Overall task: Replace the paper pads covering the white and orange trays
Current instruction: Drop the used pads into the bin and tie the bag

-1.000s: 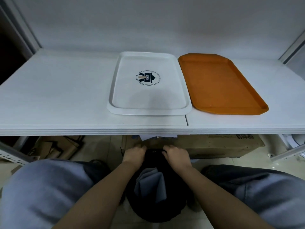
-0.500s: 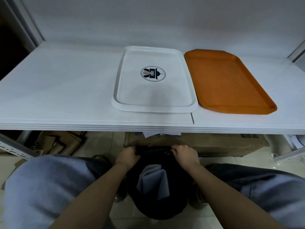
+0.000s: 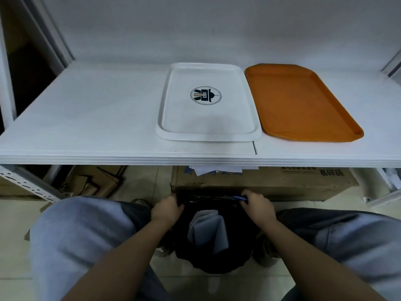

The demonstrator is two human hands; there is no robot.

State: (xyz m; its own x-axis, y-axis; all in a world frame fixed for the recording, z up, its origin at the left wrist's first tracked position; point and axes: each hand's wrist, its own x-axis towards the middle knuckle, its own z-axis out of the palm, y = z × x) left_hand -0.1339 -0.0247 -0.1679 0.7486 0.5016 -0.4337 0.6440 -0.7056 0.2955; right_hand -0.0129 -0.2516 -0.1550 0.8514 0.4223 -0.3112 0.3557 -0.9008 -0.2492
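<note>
A white tray with a round dark logo lies bare on the white table. Right beside it lies a bare orange tray. Below the table, between my knees, stands a black bin bag with folded whitish paper pads inside. My left hand grips the bag's rim on the left. My right hand grips the rim on the right, holding the mouth open. More white paper sheets stick out just under the table's front edge.
The white table runs wide to the left of the trays. A cardboard box sits on the floor behind the bag. Flattened cardboard lies at lower left. Metal shelf rails flank the floor space.
My hands have spread apart along the bag's rim, widening its mouth. The view has shifted slightly, with the trays now further right.
</note>
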